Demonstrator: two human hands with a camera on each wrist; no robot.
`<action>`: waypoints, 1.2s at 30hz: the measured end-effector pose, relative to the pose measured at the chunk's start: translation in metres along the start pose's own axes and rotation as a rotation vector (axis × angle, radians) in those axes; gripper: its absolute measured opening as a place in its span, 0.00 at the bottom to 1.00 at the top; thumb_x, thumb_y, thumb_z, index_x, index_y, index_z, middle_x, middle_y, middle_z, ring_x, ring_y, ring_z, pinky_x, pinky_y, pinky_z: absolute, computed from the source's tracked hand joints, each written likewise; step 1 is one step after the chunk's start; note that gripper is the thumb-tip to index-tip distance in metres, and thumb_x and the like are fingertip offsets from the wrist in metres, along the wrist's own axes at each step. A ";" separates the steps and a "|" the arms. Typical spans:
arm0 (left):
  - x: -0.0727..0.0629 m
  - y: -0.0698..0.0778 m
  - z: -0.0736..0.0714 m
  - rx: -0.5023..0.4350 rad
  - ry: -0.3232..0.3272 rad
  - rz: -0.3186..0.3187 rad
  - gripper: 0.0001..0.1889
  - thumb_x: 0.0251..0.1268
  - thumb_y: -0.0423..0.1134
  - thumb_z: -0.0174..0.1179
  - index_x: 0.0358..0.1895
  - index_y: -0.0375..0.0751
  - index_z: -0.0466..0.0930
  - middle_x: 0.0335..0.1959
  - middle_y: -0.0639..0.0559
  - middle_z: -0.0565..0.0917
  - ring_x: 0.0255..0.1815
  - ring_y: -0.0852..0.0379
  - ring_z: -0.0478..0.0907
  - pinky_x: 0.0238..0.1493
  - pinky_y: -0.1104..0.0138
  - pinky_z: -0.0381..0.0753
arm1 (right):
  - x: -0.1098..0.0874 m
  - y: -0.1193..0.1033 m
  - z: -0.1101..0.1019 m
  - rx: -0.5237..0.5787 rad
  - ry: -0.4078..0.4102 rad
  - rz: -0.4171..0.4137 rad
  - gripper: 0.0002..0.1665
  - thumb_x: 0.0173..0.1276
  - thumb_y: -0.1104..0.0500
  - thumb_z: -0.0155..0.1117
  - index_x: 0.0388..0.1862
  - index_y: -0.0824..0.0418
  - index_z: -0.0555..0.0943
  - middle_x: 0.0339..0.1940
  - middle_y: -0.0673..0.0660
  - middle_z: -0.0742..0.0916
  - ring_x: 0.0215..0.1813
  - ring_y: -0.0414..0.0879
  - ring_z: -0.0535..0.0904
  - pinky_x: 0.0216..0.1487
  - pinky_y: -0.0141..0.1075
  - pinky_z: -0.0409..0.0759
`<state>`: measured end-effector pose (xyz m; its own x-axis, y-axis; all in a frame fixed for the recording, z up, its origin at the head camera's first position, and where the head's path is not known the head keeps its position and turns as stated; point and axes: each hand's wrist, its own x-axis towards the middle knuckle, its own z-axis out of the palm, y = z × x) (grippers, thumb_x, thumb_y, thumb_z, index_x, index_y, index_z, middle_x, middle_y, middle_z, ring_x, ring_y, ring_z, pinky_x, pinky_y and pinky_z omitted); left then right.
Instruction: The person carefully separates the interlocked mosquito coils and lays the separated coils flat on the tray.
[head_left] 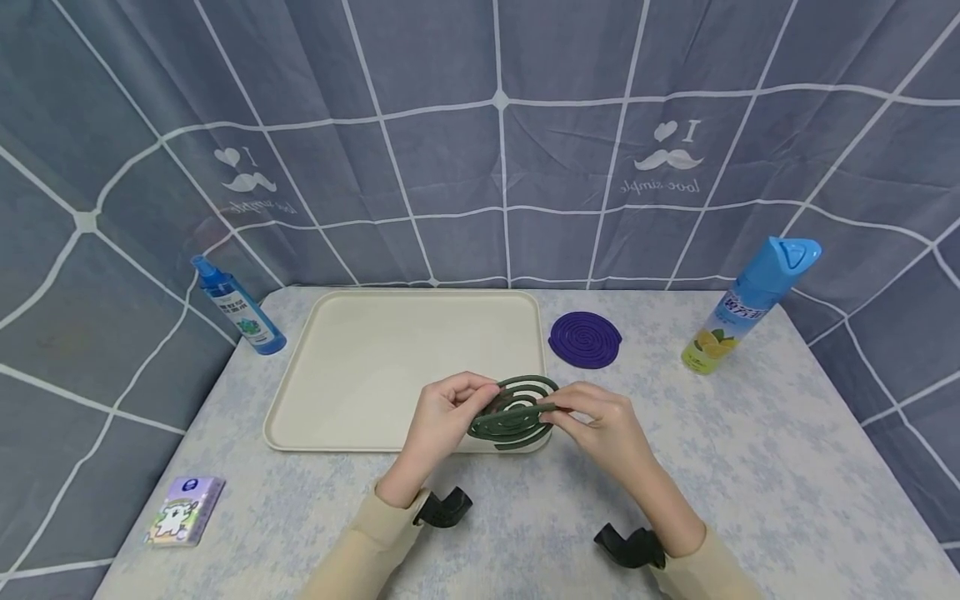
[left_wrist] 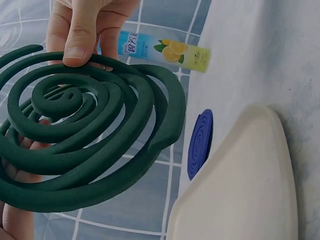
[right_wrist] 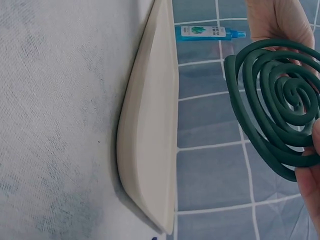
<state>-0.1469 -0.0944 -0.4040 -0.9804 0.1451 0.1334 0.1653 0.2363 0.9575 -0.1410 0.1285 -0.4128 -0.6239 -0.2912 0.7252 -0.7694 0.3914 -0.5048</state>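
Both hands hold a dark green mosquito coil [head_left: 517,412] above the front right corner of the cream tray [head_left: 375,367]. My left hand [head_left: 450,412] grips its left edge with thumb and fingers. On the opposite edge, my right hand [head_left: 600,421] pinches a strand. The coil is tilted, and its rings are spread at different heights, overlapping like two spirals in the left wrist view. There the right thumb [left_wrist: 80,40] lies over an outer ring. A purple-blue coil [head_left: 585,339] lies flat on the table, just right of the tray.
A blue spray can with lemons [head_left: 738,308] stands at the right. At the back left is a blue bottle [head_left: 240,306], and a purple tissue pack [head_left: 186,512] lies at the front left. A grey-blue curtain [head_left: 442,167] hangs behind the table.
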 end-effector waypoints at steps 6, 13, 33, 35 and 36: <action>0.002 -0.006 -0.003 -0.094 -0.041 -0.054 0.10 0.69 0.37 0.62 0.41 0.32 0.86 0.34 0.38 0.89 0.33 0.66 0.86 0.43 0.73 0.82 | 0.000 0.000 0.002 0.032 0.014 0.038 0.16 0.44 0.75 0.78 0.32 0.61 0.89 0.29 0.53 0.89 0.32 0.42 0.84 0.37 0.21 0.80; 0.005 -0.005 -0.007 -0.111 -0.108 -0.084 0.12 0.70 0.38 0.61 0.42 0.30 0.85 0.34 0.36 0.89 0.30 0.66 0.83 0.39 0.73 0.81 | 0.000 0.001 0.000 0.019 -0.032 -0.001 0.16 0.44 0.75 0.78 0.32 0.61 0.89 0.30 0.53 0.89 0.33 0.43 0.85 0.38 0.21 0.81; 0.006 0.003 -0.015 0.005 -0.329 -0.033 0.15 0.73 0.39 0.57 0.54 0.32 0.83 0.43 0.39 0.88 0.41 0.54 0.87 0.43 0.70 0.85 | 0.002 -0.005 -0.010 -0.010 -0.187 -0.007 0.17 0.46 0.70 0.79 0.37 0.60 0.88 0.33 0.50 0.88 0.35 0.40 0.83 0.40 0.21 0.79; 0.005 0.003 -0.016 0.004 -0.302 -0.027 0.15 0.73 0.39 0.57 0.54 0.33 0.83 0.42 0.39 0.89 0.42 0.53 0.87 0.44 0.71 0.84 | 0.000 -0.004 -0.012 -0.003 -0.179 0.035 0.17 0.47 0.70 0.78 0.37 0.60 0.88 0.33 0.50 0.88 0.35 0.40 0.83 0.40 0.20 0.79; 0.003 0.003 -0.016 -0.001 -0.289 -0.028 0.15 0.73 0.39 0.57 0.54 0.33 0.83 0.43 0.39 0.89 0.43 0.53 0.87 0.45 0.71 0.84 | 0.000 -0.004 -0.012 -0.003 -0.171 0.048 0.17 0.47 0.71 0.78 0.37 0.60 0.88 0.33 0.50 0.88 0.36 0.41 0.83 0.41 0.20 0.79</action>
<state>-0.1516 -0.1089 -0.3968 -0.9131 0.4068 0.0290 0.1388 0.2431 0.9600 -0.1363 0.1377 -0.4055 -0.6742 -0.4162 0.6102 -0.7381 0.4111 -0.5351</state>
